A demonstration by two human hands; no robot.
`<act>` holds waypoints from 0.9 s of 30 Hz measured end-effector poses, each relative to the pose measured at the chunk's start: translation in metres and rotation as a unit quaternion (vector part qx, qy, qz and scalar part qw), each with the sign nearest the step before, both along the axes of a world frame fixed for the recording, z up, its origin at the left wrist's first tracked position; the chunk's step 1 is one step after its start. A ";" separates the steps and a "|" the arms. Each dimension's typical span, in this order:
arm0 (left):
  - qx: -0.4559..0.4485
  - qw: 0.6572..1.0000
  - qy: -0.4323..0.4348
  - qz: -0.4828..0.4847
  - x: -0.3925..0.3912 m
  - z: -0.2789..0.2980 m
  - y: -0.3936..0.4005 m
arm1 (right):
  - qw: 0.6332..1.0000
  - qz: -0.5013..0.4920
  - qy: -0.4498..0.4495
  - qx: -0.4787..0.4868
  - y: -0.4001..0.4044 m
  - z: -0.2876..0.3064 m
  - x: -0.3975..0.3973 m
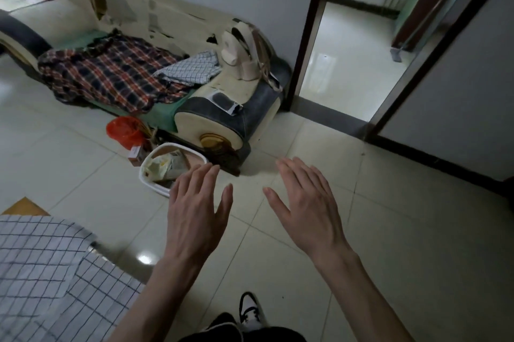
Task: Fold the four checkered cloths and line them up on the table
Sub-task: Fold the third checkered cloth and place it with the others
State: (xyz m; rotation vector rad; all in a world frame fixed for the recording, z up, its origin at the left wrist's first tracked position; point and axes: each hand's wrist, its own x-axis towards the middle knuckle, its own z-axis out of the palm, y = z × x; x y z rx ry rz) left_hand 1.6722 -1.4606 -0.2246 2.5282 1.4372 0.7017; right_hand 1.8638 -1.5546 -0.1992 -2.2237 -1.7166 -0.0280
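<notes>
**Two empty hands, and the next cloth lies ahead on the sofa**

Two hands are in front of me, and both hold nothing. My left hand (pixel 194 202) is flat with its fingers straight and close together, the thumb standing out to the side. My right hand (pixel 303 202) is the same, its fingers only a little apart. Both palms face down over the tiled floor (pixel 389 230).

I take the sofa (pixel 228 119) as my landmark. On its seat, near the armrest at the doorway end, lies a white checkered cloth (pixel 192 69), crumpled and not folded. It rests on the edge of a red and dark plaid blanket (pixel 111 74), which covers the seat further from that armrest. This cloth is well ahead of my fingertips and to their left, so my left hand is the nearer one. Its long side seems to run along the seat, but it is too crumpled for me to be sure.

A second checkered cloth (pixel 41 272) lies away from the sofa, close beside my left forearm, on what I judge is the table; one wooden corner (pixel 23 206) shows past its edge. Whether it is folded I cannot tell.

On the floor before the sofa stand a white basket (pixel 144 174) and a red plastic bag (pixel 123 130). I judge I must step around them to reach the seat.
</notes>
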 end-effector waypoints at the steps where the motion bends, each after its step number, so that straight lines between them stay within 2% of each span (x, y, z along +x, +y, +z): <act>1: 0.000 1.000 0.000 0.006 0.006 -0.001 0.010 | 1.000 0.011 -0.001 0.002 0.014 -0.001 0.006; 7: 0.006 0.998 0.003 0.059 0.020 -0.004 0.062 | 0.998 0.065 0.024 0.011 0.089 -0.004 0.033; 14: -0.007 0.985 0.030 0.171 0.015 -0.006 0.117 | 0.986 0.158 0.041 0.021 0.194 -0.011 0.037; 27: -0.005 0.928 0.014 0.371 0.032 -0.015 0.257 | 0.934 0.355 0.035 0.016 0.422 -0.024 0.043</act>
